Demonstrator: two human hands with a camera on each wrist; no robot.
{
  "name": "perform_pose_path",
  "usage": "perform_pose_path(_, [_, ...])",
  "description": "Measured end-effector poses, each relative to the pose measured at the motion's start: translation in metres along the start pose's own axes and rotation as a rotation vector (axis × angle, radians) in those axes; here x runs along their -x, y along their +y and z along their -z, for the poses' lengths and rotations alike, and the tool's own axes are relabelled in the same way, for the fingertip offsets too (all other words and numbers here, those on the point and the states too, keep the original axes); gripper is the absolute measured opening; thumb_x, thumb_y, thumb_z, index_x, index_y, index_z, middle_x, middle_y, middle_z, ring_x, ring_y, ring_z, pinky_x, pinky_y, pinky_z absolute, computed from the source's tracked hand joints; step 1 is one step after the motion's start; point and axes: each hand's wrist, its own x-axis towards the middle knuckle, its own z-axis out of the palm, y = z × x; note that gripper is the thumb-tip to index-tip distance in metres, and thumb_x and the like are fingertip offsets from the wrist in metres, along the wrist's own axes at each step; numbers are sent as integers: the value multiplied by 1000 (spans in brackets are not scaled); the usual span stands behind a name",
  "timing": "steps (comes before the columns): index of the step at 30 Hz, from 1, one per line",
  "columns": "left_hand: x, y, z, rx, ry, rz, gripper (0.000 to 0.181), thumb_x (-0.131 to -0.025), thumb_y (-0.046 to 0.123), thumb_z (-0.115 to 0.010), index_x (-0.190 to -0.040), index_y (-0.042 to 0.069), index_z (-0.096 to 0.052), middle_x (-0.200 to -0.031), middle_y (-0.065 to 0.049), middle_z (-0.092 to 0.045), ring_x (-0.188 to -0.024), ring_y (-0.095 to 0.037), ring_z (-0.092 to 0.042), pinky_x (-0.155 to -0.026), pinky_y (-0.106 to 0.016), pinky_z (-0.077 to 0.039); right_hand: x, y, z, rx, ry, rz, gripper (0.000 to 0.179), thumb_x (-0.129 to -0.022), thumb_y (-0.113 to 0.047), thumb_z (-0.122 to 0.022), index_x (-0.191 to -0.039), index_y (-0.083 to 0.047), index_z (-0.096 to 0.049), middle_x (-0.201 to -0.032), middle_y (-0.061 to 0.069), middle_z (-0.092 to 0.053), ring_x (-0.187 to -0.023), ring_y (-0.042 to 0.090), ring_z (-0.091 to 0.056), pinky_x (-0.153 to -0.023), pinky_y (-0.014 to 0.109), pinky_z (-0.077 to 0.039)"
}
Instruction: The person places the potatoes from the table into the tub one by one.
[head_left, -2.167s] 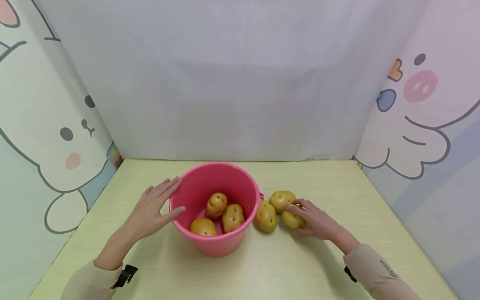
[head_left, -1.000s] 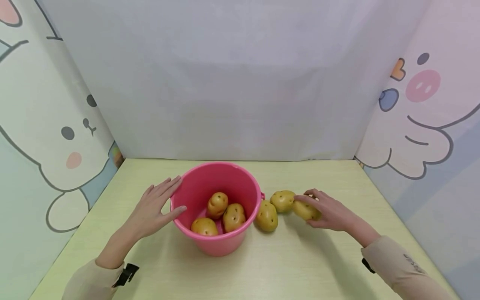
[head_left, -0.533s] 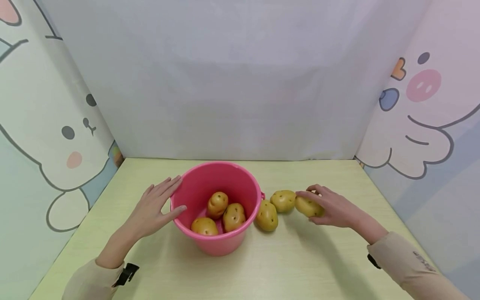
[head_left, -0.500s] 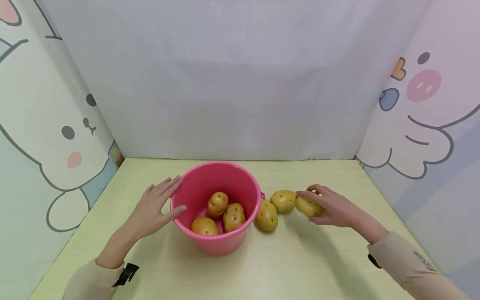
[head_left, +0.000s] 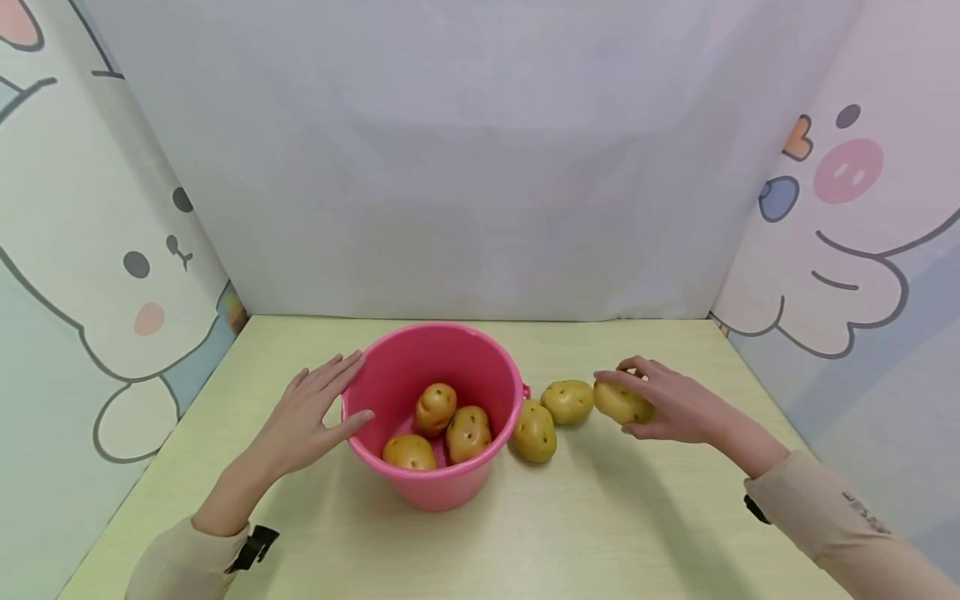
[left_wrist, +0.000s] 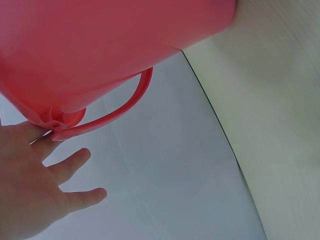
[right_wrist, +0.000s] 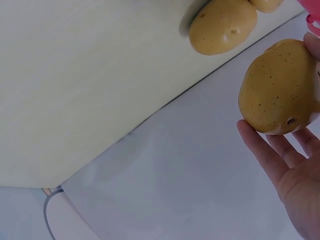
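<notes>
A pink bucket (head_left: 442, 493) stands on the table with three potatoes inside, one of them a potato (head_left: 468, 433) near its right wall. My left hand (head_left: 300, 429) rests against the bucket's left rim with fingers straight; in the left wrist view its fingertips touch the bucket beside the handle (left_wrist: 115, 115). Right of the bucket, my right hand (head_left: 667, 404) grips a potato (head_left: 621, 402) between thumb and fingers. In the right wrist view that held potato (right_wrist: 277, 90) appears raised off the table. Between bucket and right hand lie two more potatoes, a nearer potato (head_left: 534, 432) and a farther potato (head_left: 567, 402).
The pale wooden table (head_left: 525, 542) reaches back to a light grey wall (head_left: 480, 208). Cartoon-printed panels, one a left panel (head_left: 75, 275), the other a right panel (head_left: 840, 250), close off both sides.
My right hand has gripped the potato, lifted it and moved it right, away from the two other loose potatoes. The left hand has stayed at the bucket's rim.
</notes>
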Motion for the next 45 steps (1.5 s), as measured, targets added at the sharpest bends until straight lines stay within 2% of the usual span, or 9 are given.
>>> perform_pose_path(14, [0, 1, 1, 1, 2, 1, 73, -75, 33, -67, -135, 8, -35, -136, -12, -34, -123, -34, -25, -93, -61, -18, -13, -1, 24, 36, -15, 6, 65, -68, -32, -72, -126, -22, -44, -109, 5, -46, -87, 19, -47, -63, 32, -45])
perform_pose_path(31, [-1, 0, 0, 7, -3, 0, 73, -75, 34, -67, -135, 8, -35, -136, -12, -34, -124, -35, -25, -93, -61, -17, -28, -2, 51, 106, 0, 58, 65, -67, -32, -72, -125, -21, -44, -107, 9, -46, -87, 22, -48, -62, 35, -46])
perform_pose_path(45, [-1, 0, 0, 9, -6, 1, 73, -76, 36, -66, -135, 8, -35, -137, -12, -33, -124, -34, -24, -94, -61, -17, -44, -9, 73, 134, 19, 96, 66, -67, -31, -72, -126, -21, -44, -107, 9, -46, -84, 21, -47, -57, 30, -45])
